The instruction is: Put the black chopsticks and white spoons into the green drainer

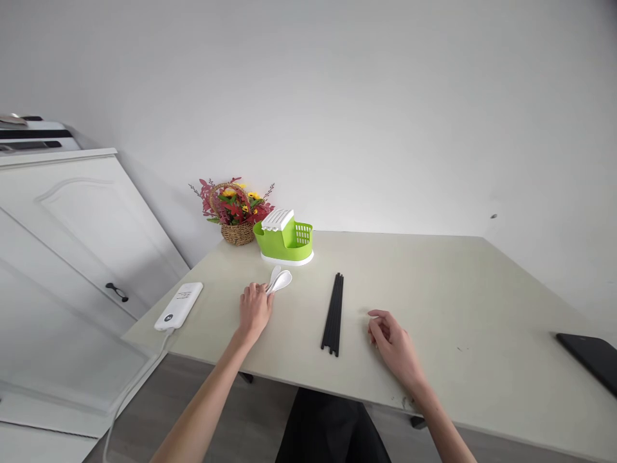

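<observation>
My left hand (255, 307) is closed around the handles of a few white spoons (280, 280), low over the table, with the bowls pointing away from me. Their handles are mostly hidden by my fingers, so the exact number is hard to tell. A bundle of black chopsticks (332, 315) lies lengthwise on the table between my hands. To the right of it, my right hand (389, 337) rests with loosely bent fingers and holds nothing. Beyond the spoons stands a green cutlery holder (274, 244) with a white slatted top and a white base.
A wicker basket of artificial flowers (237, 233) stands behind the holder on the left. Near the left table edge lies a white power bank (179, 306) with a cable. A black phone (590, 357) lies at the far right. A white cabinet (91, 257) borders the table's left side.
</observation>
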Motion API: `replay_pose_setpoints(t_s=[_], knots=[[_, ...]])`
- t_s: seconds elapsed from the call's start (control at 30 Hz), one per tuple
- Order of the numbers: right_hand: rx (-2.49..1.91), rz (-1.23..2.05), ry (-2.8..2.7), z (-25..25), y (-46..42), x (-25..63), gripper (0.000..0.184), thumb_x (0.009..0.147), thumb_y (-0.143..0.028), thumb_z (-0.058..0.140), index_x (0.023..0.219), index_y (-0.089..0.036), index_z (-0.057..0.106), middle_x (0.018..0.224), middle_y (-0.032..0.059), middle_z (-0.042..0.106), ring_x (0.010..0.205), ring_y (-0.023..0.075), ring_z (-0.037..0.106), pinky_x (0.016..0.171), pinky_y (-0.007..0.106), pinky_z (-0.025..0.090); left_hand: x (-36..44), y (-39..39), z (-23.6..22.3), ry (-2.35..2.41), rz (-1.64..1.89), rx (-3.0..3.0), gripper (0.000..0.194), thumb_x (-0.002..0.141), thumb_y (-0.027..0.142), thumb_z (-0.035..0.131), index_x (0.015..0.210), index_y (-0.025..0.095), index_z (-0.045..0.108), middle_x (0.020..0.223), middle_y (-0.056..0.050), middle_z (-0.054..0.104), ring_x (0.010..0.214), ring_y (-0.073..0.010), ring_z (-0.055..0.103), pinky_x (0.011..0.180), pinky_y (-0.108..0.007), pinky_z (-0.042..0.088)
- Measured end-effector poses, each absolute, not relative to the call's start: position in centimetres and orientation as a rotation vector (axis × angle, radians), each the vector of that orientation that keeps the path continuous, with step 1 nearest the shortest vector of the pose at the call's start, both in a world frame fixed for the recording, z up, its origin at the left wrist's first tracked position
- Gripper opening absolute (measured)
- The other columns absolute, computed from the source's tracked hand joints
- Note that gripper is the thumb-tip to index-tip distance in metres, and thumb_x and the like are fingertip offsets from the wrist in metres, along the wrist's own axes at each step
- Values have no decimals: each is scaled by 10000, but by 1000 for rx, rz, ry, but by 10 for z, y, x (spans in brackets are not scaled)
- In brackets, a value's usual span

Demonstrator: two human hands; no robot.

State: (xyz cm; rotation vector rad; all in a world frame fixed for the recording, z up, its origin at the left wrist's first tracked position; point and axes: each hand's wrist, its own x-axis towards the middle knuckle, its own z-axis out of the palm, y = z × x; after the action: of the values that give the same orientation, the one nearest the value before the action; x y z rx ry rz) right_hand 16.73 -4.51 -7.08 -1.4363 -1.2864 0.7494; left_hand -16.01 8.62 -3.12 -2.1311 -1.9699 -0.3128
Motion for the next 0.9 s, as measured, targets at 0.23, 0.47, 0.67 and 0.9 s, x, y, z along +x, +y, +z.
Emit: replay_pose_setpoints(t_s=[0.23, 0.47, 0.67, 0.9], knots=[[-1448, 762, -1290, -72, -45, 167, 347, 980, -537, 494, 1093, -234, 621, 728, 9, 645, 653, 201, 617, 673, 330, 482, -152, 88, -25, -1970, -96, -2209, 320, 1070, 225, 325, 1137, 75, 600, 1096, -216, 649, 1058, -326, 628, 919, -426, 494], [-1445, 759, -1290, -71, -46, 168, 347, 982, -543, 495, 1072, -241, 639, 731, 7, 647, 653, 194, 607, 665, 319, 473, -144, 83, -27, -2015, -132, -2256, 316, 1089, 229, 265, 1141, 111, 554, 1038, -186, 683, 960, -276, 701, 778, -354, 530], [-1385, 824, -1249, -70, -44, 167, 419, 961, -621, 528, 1056, -231, 648, 777, 28, 656, 665, 193, 599, 661, 324, 476, -88, 55, -8, -2160, -612, -2666, 313, 1096, 319, 281, 1063, 188, 563, 957, -121, 743, 837, -243, 724, 745, -322, 504], [-1236, 983, -1144, -49, -37, 170, 553, 926, -745, 521, 962, -212, 663, 758, 33, 642, 648, 189, 601, 616, 320, 498, 0, 5, -3, -1912, -1018, -3285, 451, 1067, 561, 297, 941, 213, 556, 786, -24, 649, 679, -178, 593, 668, -294, 445]])
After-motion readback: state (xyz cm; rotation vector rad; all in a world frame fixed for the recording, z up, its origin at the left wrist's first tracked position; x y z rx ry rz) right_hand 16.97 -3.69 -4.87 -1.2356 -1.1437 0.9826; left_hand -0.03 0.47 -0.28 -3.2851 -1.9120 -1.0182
